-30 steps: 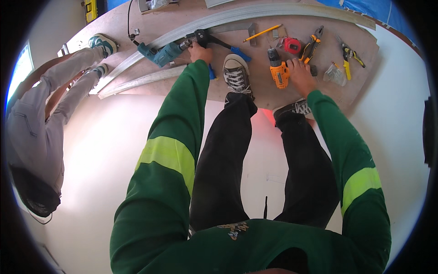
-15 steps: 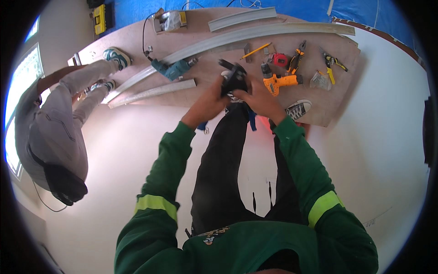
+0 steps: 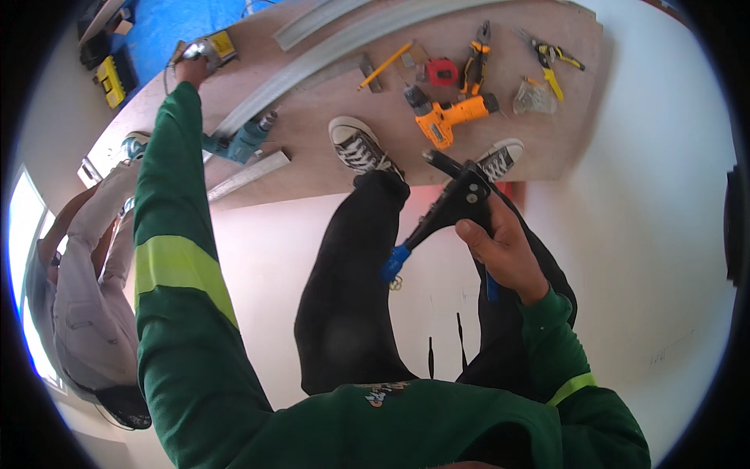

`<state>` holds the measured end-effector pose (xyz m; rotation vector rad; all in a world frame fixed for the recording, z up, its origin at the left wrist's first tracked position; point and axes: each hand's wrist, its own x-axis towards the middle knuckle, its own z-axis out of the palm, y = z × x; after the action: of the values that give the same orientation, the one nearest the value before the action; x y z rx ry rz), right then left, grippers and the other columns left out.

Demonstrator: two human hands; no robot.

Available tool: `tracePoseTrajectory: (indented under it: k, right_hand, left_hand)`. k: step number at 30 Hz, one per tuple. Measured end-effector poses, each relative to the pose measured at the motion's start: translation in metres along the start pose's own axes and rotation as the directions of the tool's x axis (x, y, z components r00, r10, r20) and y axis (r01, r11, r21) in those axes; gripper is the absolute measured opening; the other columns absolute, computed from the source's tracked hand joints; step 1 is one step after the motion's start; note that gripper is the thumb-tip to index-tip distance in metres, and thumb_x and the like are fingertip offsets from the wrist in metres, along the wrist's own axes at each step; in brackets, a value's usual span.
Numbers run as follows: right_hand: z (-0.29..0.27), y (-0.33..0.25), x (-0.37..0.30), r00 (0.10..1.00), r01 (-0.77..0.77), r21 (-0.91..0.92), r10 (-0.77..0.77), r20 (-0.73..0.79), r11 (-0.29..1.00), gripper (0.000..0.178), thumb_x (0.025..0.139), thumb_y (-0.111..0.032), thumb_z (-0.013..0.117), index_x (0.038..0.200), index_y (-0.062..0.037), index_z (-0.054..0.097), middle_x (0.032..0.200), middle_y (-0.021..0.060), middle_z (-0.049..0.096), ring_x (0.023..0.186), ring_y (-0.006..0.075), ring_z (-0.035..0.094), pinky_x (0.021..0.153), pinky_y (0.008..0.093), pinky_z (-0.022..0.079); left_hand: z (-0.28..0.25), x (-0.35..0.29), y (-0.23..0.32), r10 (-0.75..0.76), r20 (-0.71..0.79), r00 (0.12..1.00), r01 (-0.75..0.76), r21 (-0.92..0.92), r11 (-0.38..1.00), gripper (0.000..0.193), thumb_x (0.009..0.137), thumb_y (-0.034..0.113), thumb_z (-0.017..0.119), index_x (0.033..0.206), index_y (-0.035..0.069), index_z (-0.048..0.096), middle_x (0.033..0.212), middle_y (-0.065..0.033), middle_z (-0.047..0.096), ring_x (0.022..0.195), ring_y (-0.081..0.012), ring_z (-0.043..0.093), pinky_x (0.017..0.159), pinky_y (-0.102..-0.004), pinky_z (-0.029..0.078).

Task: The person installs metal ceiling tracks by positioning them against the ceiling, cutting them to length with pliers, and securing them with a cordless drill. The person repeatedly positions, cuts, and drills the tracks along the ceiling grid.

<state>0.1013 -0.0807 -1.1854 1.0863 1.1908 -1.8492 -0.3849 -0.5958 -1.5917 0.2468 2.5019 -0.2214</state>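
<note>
In my right hand [image 3: 512, 250] is a black hand riveter [image 3: 461, 199] with blue grips, its handles spread apart. The thumb lies against the tool's body and the fingers wrap behind it. Far to the left, my left arm stretches out over the board. My left hand [image 3: 192, 72] is at a small open box [image 3: 224, 44] holding a clear plastic bag [image 3: 201, 51]. Its fingers are at the bag, too small and partly hidden to show whether they grip it.
On the wooden board [image 3: 312, 102] lie a teal drill [image 3: 242, 141], an orange cordless drill [image 3: 445, 117], pliers [image 3: 475, 62], yellow snips [image 3: 551, 59], a red tape measure [image 3: 441, 72], a pencil [image 3: 385, 66] and long metal profiles [image 3: 328, 51]. Another person [image 3: 86, 289] bends at the left.
My left hand has left the riveter and reached far left to the box. The right hand has brought the riveter nearer to me and right, its handles now spread. The view has shifted.
</note>
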Motion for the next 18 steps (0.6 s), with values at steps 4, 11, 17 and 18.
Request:
tracePoseTrajectory:
  k: [4, 11, 17, 18]
  right_hand:
    - [0.006, -0.003, 0.005, 0.996, 0.086, -0.1, -0.087, -0.007, 0.991, 0.049, 0.104, -0.025, 0.072, 0.138, 0.0051, 0.053, 0.114, 0.0122, 0.069, 0.104, 0.0149, 0.061, 0.097, 0.0316, 0.05]
    - [0.011, -0.002, 0.014, 0.994, 0.108, -0.111, -0.105, 0.034, 0.988, 0.044, 0.104, -0.02, 0.071, 0.138, 0.0021, 0.052, 0.119, 0.0091, 0.068, 0.108, 0.0141, 0.063, 0.097, 0.0326, 0.052]
    - [0.015, -0.002, 0.02, 0.992, 0.122, -0.118, -0.125, -0.018, 0.986, 0.04, 0.103, -0.021, 0.073, 0.129, 0.0019, 0.055, 0.111, 0.0106, 0.068, 0.1, 0.0157, 0.061, 0.093, 0.0339, 0.051]
    - [0.015, -0.004, 0.021, 0.99, 0.131, -0.127, -0.137, -0.038, 0.983, 0.037, 0.102, -0.024, 0.074, 0.122, 0.0019, 0.057, 0.105, 0.0123, 0.068, 0.095, 0.0172, 0.06, 0.09, 0.0348, 0.05]
  left_hand:
    - [-0.009, -0.01, -0.001, -0.101, -0.04, 0.994, 0.082, -0.326, 0.942, 0.048, 0.089, 0.037, 0.075, 0.119, 0.001, 0.078, 0.113, -0.018, 0.079, 0.109, -0.0275, 0.075, 0.094, -0.0393, 0.056]
    - [-0.042, -0.053, 0.03, -0.274, 0.357, 0.893, 0.414, -0.89, 0.192, 0.026, 0.101, 0.033, 0.063, 0.09, 0.009, 0.065, 0.081, -0.002, 0.061, 0.068, -0.0164, 0.059, 0.061, -0.0302, 0.045]
    - [-0.043, -0.062, 0.041, -0.263, 0.519, 0.814, 0.52, -0.851, -0.07, 0.017, 0.1, 0.026, 0.069, 0.095, 0.012, 0.06, 0.076, 0.0011, 0.054, 0.059, -0.0105, 0.051, 0.046, -0.023, 0.039]
    - [-0.041, -0.061, 0.043, -0.305, 0.478, 0.824, 0.504, -0.863, 0.011, 0.015, 0.101, 0.023, 0.068, 0.094, 0.011, 0.062, 0.077, 0.002, 0.056, 0.056, -0.0085, 0.05, 0.046, -0.0207, 0.038]
